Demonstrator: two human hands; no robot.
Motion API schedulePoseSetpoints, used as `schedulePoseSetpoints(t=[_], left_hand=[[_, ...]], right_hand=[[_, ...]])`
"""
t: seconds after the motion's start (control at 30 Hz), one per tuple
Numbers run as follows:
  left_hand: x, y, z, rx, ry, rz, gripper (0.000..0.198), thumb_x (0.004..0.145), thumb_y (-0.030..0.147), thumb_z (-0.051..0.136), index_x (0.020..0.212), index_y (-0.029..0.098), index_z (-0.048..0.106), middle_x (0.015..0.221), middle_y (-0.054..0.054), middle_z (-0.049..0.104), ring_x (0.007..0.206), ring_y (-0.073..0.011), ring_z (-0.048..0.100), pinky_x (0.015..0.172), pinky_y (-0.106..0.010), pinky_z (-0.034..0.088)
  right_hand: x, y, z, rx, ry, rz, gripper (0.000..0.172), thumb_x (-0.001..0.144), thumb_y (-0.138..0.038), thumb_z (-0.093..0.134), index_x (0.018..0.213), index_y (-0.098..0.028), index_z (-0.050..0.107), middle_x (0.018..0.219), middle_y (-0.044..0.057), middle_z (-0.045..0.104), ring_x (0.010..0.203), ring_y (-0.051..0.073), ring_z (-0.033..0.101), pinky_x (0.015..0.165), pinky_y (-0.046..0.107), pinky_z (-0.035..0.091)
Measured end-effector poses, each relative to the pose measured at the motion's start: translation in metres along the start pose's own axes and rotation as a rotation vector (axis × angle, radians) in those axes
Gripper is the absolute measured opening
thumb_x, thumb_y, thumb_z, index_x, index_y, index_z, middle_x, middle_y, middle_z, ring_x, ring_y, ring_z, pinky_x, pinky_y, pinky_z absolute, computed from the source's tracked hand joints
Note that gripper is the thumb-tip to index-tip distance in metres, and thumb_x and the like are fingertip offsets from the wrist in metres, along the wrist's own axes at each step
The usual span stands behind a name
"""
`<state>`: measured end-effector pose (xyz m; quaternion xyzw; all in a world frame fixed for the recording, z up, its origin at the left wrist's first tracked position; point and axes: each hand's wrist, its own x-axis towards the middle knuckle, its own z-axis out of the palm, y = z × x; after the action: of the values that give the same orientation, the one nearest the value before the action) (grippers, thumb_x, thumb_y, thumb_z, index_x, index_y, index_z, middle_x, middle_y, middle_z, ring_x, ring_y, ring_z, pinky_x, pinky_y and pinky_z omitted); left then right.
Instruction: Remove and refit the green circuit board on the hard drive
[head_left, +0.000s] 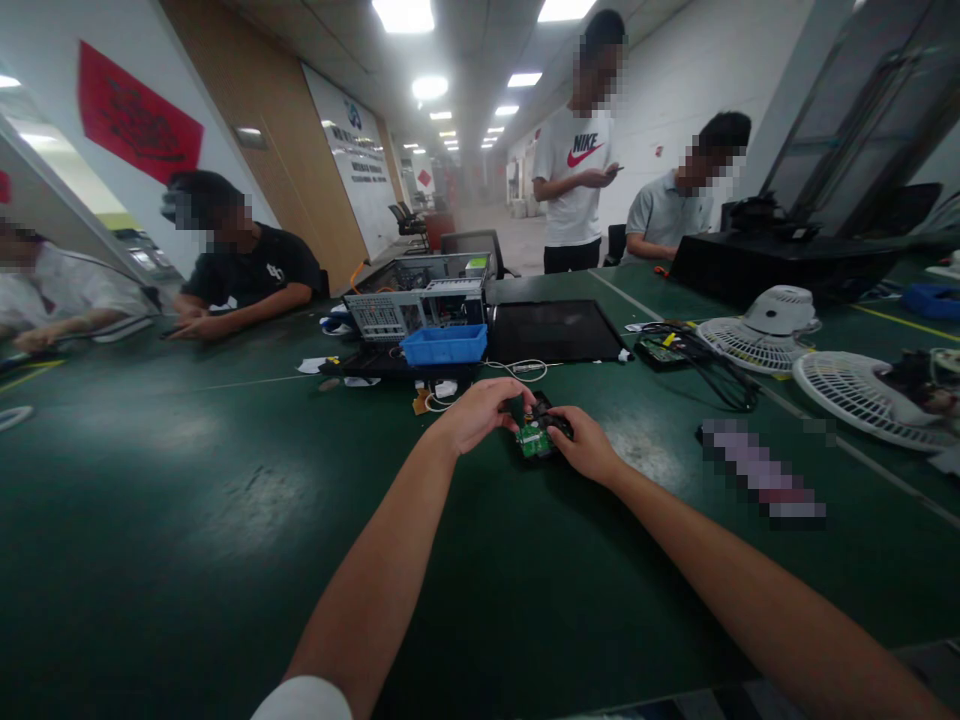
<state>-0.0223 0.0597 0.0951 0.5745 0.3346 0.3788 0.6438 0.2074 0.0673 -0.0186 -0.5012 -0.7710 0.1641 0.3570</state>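
Observation:
A small black device with a green circuit board (534,438) lies on the dark green table (225,500) straight ahead of me. My left hand (480,412) curls over its left and top side, fingers closed on it. My right hand (585,442) grips its right side, thumb and fingers pinched on the black casing. Both arms reach forward from the bottom of the view. What lies under the fingers is hidden.
Behind the hands stand an open computer case (427,300), a blue tray (444,345) and a black flat panel (551,332). White fan grilles (862,395) and black cables (712,370) lie at the right. Several people sit or stand around the table's far side.

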Motion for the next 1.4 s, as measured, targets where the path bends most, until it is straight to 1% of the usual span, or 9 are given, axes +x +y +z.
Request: schedulePoseSetpoints(t=[0.1, 0.33, 0.53, 0.67, 0.77, 0.93, 1.13, 1.27, 1.4], left_hand=[[-0.001, 0.001, 0.002, -0.002, -0.035, 0.009, 0.028, 0.086, 0.039, 0.063, 0.095, 0.014, 0.071, 0.095, -0.009, 0.066, 0.088, -0.02, 0.062, 0.063, -0.028, 0.048], [-0.001, -0.001, 0.004, -0.046, -0.042, 0.009, 0.026, 0.089, 0.038, 0.063, 0.1, 0.015, 0.064, 0.091, -0.009, 0.068, 0.086, -0.0207, 0.066, 0.063, -0.028, 0.049], [-0.001, -0.002, 0.005, -0.069, -0.045, 0.0, 0.03, 0.088, 0.04, 0.07, 0.102, 0.017, 0.057, 0.102, -0.013, 0.072, 0.095, -0.0228, 0.068, 0.069, -0.029, 0.051], [0.0, -0.004, 0.003, -0.039, -0.013, 0.024, 0.032, 0.089, 0.042, 0.07, 0.103, 0.016, 0.058, 0.107, -0.014, 0.071, 0.098, -0.0224, 0.068, 0.072, -0.03, 0.052], [0.0, -0.005, 0.002, -0.028, -0.003, 0.03, 0.033, 0.087, 0.044, 0.072, 0.102, 0.016, 0.06, 0.104, -0.011, 0.07, 0.096, -0.0211, 0.066, 0.074, -0.031, 0.052], [-0.003, -0.002, 0.001, 0.001, -0.059, 0.031, 0.035, 0.084, 0.045, 0.075, 0.101, 0.017, 0.065, 0.101, -0.007, 0.065, 0.093, -0.0186, 0.062, 0.076, -0.03, 0.051], [-0.006, 0.003, 0.001, 0.103, -0.133, 0.034, 0.032, 0.084, 0.044, 0.075, 0.102, 0.017, 0.07, 0.108, -0.008, 0.065, 0.093, -0.0179, 0.061, 0.073, -0.028, 0.049], [-0.007, 0.005, 0.0, 0.099, -0.147, 0.025, 0.033, 0.085, 0.043, 0.074, 0.106, 0.019, 0.071, 0.114, -0.009, 0.065, 0.098, -0.0195, 0.062, 0.075, -0.029, 0.049], [-0.007, 0.005, 0.0, 0.074, -0.144, 0.008, 0.033, 0.085, 0.041, 0.074, 0.108, 0.018, 0.07, 0.111, -0.009, 0.066, 0.098, -0.0201, 0.063, 0.078, -0.031, 0.05]], right_hand=[[0.0, 0.0, 0.0, -0.002, -0.002, 0.0, 0.03, 0.092, -0.027, 0.059, 0.121, -0.021, 0.063, 0.12, 0.011, 0.068, 0.111, 0.026, 0.063, 0.099, 0.043, 0.049], [0.0, 0.0, 0.001, -0.007, -0.001, 0.0, 0.031, 0.092, -0.027, 0.059, 0.122, -0.019, 0.062, 0.122, 0.012, 0.067, 0.112, 0.025, 0.063, 0.099, 0.043, 0.049], [0.001, -0.002, 0.0, -0.011, -0.001, 0.002, 0.03, 0.092, -0.027, 0.059, 0.12, -0.02, 0.063, 0.12, 0.01, 0.068, 0.111, 0.025, 0.064, 0.098, 0.041, 0.05], [0.0, -0.002, 0.0, -0.008, 0.002, -0.014, 0.03, 0.092, -0.026, 0.059, 0.121, -0.02, 0.062, 0.12, 0.011, 0.068, 0.111, 0.025, 0.063, 0.099, 0.043, 0.05], [0.0, -0.001, 0.001, -0.001, 0.015, -0.012, 0.031, 0.091, -0.027, 0.059, 0.121, -0.021, 0.063, 0.12, 0.01, 0.068, 0.111, 0.025, 0.063, 0.099, 0.043, 0.05], [0.0, -0.001, 0.001, -0.01, 0.012, 0.001, 0.03, 0.092, -0.027, 0.059, 0.121, -0.021, 0.063, 0.121, 0.01, 0.068, 0.113, 0.025, 0.063, 0.1, 0.043, 0.049], [0.0, 0.0, 0.001, -0.003, 0.007, -0.004, 0.03, 0.091, -0.026, 0.059, 0.121, -0.021, 0.063, 0.12, 0.011, 0.068, 0.111, 0.025, 0.063, 0.1, 0.044, 0.049], [0.001, 0.001, 0.002, -0.003, 0.02, -0.008, 0.031, 0.091, -0.025, 0.06, 0.121, -0.021, 0.063, 0.12, 0.011, 0.068, 0.111, 0.025, 0.063, 0.101, 0.044, 0.049], [0.0, 0.002, 0.002, -0.014, 0.018, -0.015, 0.031, 0.091, -0.026, 0.059, 0.122, -0.021, 0.062, 0.121, 0.011, 0.068, 0.112, 0.026, 0.063, 0.101, 0.044, 0.049]])
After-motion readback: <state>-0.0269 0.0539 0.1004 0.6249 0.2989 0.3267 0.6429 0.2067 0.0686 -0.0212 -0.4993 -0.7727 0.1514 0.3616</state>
